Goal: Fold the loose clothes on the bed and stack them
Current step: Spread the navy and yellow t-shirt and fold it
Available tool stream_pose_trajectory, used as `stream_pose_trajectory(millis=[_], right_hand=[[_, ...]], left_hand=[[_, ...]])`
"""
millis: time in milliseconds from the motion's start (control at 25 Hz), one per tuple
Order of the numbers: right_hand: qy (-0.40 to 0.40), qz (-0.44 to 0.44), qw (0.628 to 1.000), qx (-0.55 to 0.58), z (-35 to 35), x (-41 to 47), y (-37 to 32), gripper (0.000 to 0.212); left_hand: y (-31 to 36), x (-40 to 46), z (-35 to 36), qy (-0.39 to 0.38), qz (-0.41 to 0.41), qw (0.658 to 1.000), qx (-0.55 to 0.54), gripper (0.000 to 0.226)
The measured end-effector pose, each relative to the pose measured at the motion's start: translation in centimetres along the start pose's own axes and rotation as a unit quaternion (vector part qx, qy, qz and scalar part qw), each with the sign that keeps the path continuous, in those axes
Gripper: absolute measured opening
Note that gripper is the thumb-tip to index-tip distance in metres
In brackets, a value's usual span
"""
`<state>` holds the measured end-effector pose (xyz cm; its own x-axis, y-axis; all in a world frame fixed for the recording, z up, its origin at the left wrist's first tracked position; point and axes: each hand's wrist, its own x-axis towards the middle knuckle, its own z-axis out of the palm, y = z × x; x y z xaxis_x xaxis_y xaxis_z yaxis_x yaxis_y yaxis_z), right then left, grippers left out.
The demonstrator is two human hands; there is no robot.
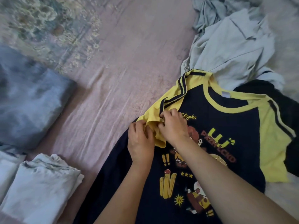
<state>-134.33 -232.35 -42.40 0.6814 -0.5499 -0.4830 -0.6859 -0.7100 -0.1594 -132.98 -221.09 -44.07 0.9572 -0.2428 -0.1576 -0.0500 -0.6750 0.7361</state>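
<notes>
Navy T-shirt (pixel 215 120) with yellow raglan sleeves lies face up on the pink bedsheet (pixel 123 65), printed front showing, collar pointing away from the person, hem toward the camera. It takes up the lower right part of the bed.

Near-left sleeve (pixel 163 109) of the shirt is bunched and folded inward over the chest, striped trim twisted. Both hands are on it:
- left hand (pixel 140 143): fingers curled around the sleeve cuff, gripping the yellow fabric from the left side.
- right hand (pixel 174 126): fingers curled, pinching the same sleeve fabric from the right, forearm crossing over the shirt's print.
The two hands are just beside each other, nearly touching, with the cuff between them.

Other sleeve (pixel 273 143) lies spread flat to the right, partly over a black garment (pixel 289 120) that sits under the shirt's right edge.

Loose pale grey clothes (pixel 234 46) are heaped past the collar, top right, touching the shirt's neckline area. Unfolded.

Left side of the bed: a folded light grey garment (pixel 40 185) sits at the lower left, well apart from the shirt. A white folded item (pixel 8 170) is just beside it at the frame edge, mostly cut off. Above those, a blue bundle (pixel 27 101), blurred; can't tell if it's clothing or a pillow. Floral patterned fabric (pixel 40 21) covers the top left corner.
</notes>
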Motion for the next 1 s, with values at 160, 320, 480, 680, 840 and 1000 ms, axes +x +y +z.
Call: stream_pose_trajectory(millis=[160, 320, 480, 680, 840, 1000], right_hand=[[0.079, 0.05, 0.969, 0.23, -2.5, 0.6, 0.3, 0.02], [0.1, 0.029, 0.954, 0.282, -7.5, 3.5, -1.1, 0.011], [0.065, 0.0, 0.979, 0.191, -13.2, 6.1, -3.8, 0.013], [-0.06, 0.064, 0.933, 0.349, -17.6, 10.6, -9.3, 0.013], [-0.075, 0.058, 0.934, 0.345, -16.7, 14.3, -12.5, 0.015], [-0.035, 0.024, 0.941, 0.337, -14.5, 16.5, -13.8, 0.025]], left_hand=[[1.9, -0.8, 0.1, -0.013, -0.06, 0.997, 0.052, 0.033], [4.1, -0.6, 0.2, -0.13, -0.183, 0.974, 0.037, 0.059], [5.4, 3.4, -3.1, -0.164, -0.295, 0.934, -0.117, 0.042], [5.3, 12.5, -7.6, -0.16, -0.378, 0.863, -0.294, 0.045], [4.0, 17.4, -8.3, -0.079, -0.444, 0.799, -0.398, 0.022], [2.5, 18.6, -8.0, -0.056, -0.5, 0.723, -0.474, 0.025]])
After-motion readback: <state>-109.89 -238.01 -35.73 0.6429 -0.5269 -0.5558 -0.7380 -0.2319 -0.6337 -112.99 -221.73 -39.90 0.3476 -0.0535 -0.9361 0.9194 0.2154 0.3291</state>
